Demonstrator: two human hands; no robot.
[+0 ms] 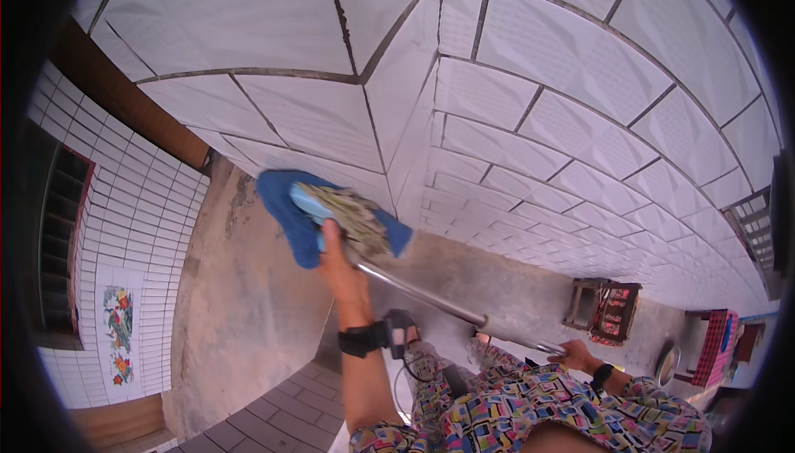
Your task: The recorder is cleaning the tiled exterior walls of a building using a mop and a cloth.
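Note:
A mop head with a light blue plate (310, 202), dingy strands (357, 214) and a blue cloth (276, 198) around it is up against the white tiled wall. My left hand (335, 260) grips it near the light blue plate; most of the fingers are hidden. From the mop head a metal pole (422, 294) slants down to the right, across the front of my legs. My right hand (574, 355) is closed around the pole's far end. The mop head looks blurred.
The white tiled wall (559, 68) has a projecting corner near the mop head. Wooden stools (577, 304) stand by the wall at right, beyond them a table with a checked cloth (714, 347) and a round metal pan (667, 363). Dark floor tiles (273, 416) edge the concrete floor (248, 329).

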